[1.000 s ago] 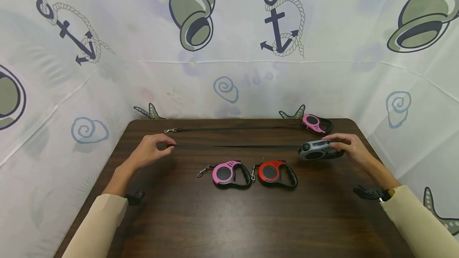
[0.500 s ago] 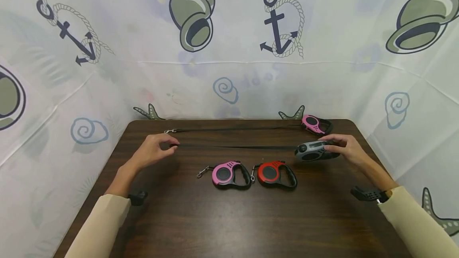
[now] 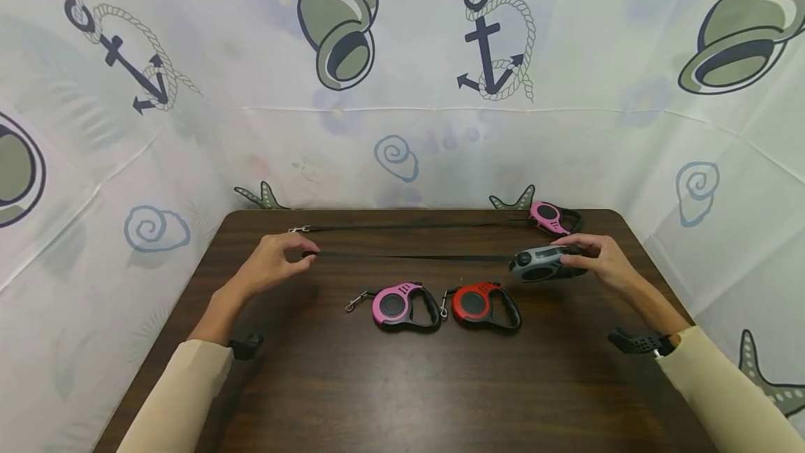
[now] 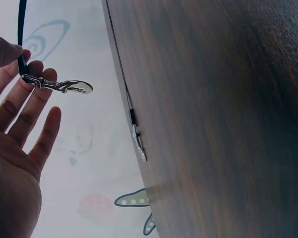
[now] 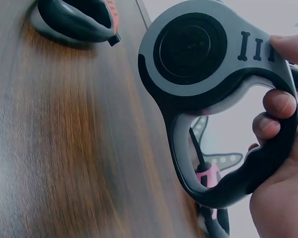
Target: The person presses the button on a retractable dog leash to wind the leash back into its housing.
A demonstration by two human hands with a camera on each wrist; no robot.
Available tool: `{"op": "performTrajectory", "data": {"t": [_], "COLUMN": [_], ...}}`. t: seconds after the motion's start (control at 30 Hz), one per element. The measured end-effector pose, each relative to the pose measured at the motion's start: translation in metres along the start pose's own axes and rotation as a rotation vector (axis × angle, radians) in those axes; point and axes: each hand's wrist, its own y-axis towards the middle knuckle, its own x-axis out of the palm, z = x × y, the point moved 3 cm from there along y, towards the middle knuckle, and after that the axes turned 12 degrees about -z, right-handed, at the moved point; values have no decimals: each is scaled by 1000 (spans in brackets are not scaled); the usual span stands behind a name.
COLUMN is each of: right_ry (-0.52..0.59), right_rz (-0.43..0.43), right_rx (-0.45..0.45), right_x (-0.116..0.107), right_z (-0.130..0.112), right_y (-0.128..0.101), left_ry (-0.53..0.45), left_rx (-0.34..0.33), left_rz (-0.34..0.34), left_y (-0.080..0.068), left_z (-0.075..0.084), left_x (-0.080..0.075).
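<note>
My right hand (image 3: 600, 261) grips the handle of a grey and black retractable dog leash (image 3: 542, 264), held over the right part of the table. In the right wrist view its round casing (image 5: 191, 47) faces the camera, and fingers curl through the handle loop. A dark strap (image 3: 415, 257) runs taut from it across to my left hand (image 3: 273, 264), whose thumb and fingers pinch its end. Seen from the left wrist, a metal snap hook (image 4: 64, 85) hangs off that strap end by the fingertips. The strap passes above the table, behind two other leashes.
Pink (image 3: 402, 306) and red (image 3: 484, 305) retractable leashes lie mid-table, straps wound in, hooks to their left. Along the back edge a second pink leash (image 3: 548, 217) lies with its strap drawn out leftward to its hook (image 3: 300, 229). Patterned cloth (image 3: 402, 159) surrounds the brown table (image 3: 377, 390).
My right hand has carried the grey leash a little to the left. My left hand has shifted slightly right with the strap end, so the span between them is shorter.
</note>
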Motion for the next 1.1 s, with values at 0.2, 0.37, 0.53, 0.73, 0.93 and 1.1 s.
{"op": "performTrajectory", "data": {"t": [0.2,0.37,0.53,0.73,0.93,1.1], "right_ry": [58,111,150,203,218,229], "right_rz": [12,8,11,1,-3,-3], "right_rx": [-16,-33,-59,-98,-115,-131], "right_x": [4,8,13,19,24,28], "right_z": [-3,-4,-4,-8,-14,-18], "right_y": [4,7,9,12,16,18], "left_ry": [-11,-19,-18,-42,-36,-28], "left_rx": [1,-8,-16,-15,2,38], "left_rz": [0,-10,-7,2,5,23], "left_y": [3,4,4,6,10,13], "left_z": [4,6,8,12,17,21], "left_x": [-1,-1,-1,0,2,3]}}
